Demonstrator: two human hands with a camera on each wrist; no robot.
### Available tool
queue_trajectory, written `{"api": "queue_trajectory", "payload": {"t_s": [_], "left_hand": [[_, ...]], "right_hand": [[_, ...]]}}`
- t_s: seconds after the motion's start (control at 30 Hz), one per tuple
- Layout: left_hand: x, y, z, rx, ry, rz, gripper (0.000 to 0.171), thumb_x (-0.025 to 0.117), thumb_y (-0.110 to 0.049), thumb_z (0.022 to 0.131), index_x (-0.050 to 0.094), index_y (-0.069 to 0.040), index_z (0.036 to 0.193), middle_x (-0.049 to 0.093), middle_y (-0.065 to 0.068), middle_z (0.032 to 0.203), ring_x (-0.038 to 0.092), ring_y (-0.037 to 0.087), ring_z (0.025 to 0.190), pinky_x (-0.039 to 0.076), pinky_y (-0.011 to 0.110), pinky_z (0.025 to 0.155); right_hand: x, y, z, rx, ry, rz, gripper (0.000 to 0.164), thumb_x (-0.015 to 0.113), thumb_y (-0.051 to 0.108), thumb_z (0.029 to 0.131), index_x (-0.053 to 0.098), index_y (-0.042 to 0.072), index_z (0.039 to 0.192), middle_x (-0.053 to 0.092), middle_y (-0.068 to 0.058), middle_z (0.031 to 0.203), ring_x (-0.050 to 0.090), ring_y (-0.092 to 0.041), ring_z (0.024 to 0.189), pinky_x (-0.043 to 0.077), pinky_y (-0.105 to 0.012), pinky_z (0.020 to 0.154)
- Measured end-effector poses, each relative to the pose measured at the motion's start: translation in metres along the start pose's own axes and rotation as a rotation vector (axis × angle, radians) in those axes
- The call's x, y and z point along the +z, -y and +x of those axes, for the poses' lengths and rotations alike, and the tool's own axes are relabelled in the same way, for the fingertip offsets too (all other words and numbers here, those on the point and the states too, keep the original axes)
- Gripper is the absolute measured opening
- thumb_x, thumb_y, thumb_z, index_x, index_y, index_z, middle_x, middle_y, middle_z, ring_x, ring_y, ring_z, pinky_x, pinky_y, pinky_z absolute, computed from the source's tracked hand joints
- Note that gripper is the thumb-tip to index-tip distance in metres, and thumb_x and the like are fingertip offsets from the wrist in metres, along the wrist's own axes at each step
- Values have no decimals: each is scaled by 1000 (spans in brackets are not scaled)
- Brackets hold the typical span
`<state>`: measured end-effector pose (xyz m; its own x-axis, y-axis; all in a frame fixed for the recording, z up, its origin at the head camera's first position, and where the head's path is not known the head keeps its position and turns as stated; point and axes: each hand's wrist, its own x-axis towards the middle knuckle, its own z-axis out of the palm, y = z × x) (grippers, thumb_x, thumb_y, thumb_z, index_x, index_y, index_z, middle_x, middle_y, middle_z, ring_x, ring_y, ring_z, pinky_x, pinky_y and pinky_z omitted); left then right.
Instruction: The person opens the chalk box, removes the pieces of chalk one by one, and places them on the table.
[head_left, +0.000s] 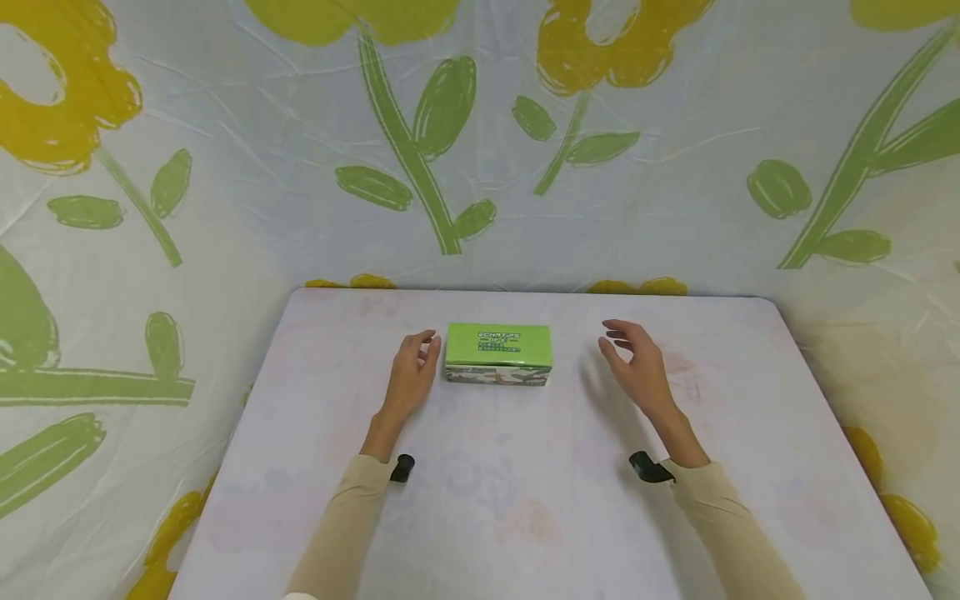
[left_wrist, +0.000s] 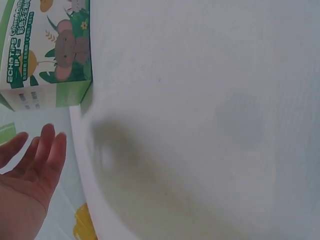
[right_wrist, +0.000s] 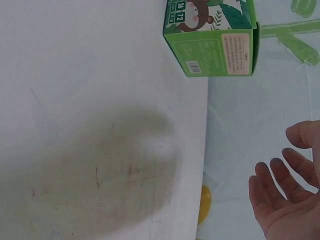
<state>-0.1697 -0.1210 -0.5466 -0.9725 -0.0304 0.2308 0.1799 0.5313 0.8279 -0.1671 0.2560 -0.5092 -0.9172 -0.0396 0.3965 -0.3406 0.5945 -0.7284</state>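
Note:
A green cardboard box (head_left: 498, 345) with white lettering on top sits toward the back of the table. Cartoon animals decorate its front, an elephant among them on the box (left_wrist: 72, 50) in the left wrist view. Just left of it is my left hand (head_left: 412, 371), fingers loosely bent and holding nothing. My right hand (head_left: 641, 367) hovers to the right of the box, farther off, with thumb and fingers apart and nothing between them. In the right wrist view, the box's (right_wrist: 212, 55) end panel shows a barcode and a printed label.
The white table (head_left: 517, 500) bears faint coloured stains. Behind it and at both sides hangs a pale cloth (head_left: 660, 208) printed with yellow flowers and green stems. Dark straps with small devices (head_left: 649, 467) sit at both wrists, by the beige sleeves (head_left: 727, 517).

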Motion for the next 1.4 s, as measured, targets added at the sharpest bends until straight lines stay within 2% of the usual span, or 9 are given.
{"api": "queue_trajectory", "payload": {"t_s": [0.07,0.17,0.23,0.3,0.43,0.93,1.07,1.3,1.4], "left_hand": [[2,0,0,10,7,-27,41,52,-28,110,61,3,135,62,17,120,60,26,89,53,38,78],[5,0,-1,14,26,-65,41,51,-29,110,61,1,136,62,16,122,60,26,89,53,37,78],[7,0,-1,-3,49,-89,42,51,-32,110,60,-1,138,61,16,124,60,26,92,52,36,80],[8,-1,-1,-24,79,-118,45,52,-34,109,58,-3,141,60,15,127,59,26,95,52,37,83],[11,0,-2,-63,142,-150,54,55,-40,107,51,-6,149,56,14,133,58,25,99,51,37,86],[14,2,0,-75,170,-195,56,58,-34,106,46,-7,153,51,15,140,54,24,95,47,33,82],[15,4,0,-59,184,-223,56,58,-29,106,43,-4,154,49,17,144,54,24,94,47,32,81],[14,4,-7,-108,249,-231,63,59,-35,105,36,-10,158,43,11,155,53,20,93,47,28,73],[12,5,-10,-106,274,-234,68,65,-33,103,34,-11,159,48,12,150,52,19,93,46,27,72]], "right_hand": [[3,1,0,1,5,13,33,68,4,99,61,-5,130,64,-20,125,62,-39,114,52,-46,100],[9,2,0,11,19,11,33,68,6,99,62,-4,130,65,-19,125,63,-35,113,52,-25,100],[12,3,-1,19,33,16,34,68,6,99,61,-3,131,64,-18,126,64,-34,113,51,-25,100],[16,3,-1,26,47,26,34,68,7,99,61,-2,131,64,-19,127,64,-35,113,52,-30,101],[24,7,-1,41,79,71,35,69,8,99,61,-2,132,63,-20,129,64,-37,114,52,-52,99],[49,25,-1,92,313,140,60,68,25,102,44,4,152,46,-17,153,56,-42,128,49,-51,106],[54,25,-2,94,332,152,64,70,26,100,43,6,154,46,-16,154,55,-39,128,49,-52,106],[56,25,-7,85,347,160,70,76,21,96,42,4,154,44,-17,155,54,-37,128,49,-55,104],[55,27,-8,81,340,174,70,78,18,94,43,3,153,45,-18,154,54,-38,127,50,-55,103]]}}
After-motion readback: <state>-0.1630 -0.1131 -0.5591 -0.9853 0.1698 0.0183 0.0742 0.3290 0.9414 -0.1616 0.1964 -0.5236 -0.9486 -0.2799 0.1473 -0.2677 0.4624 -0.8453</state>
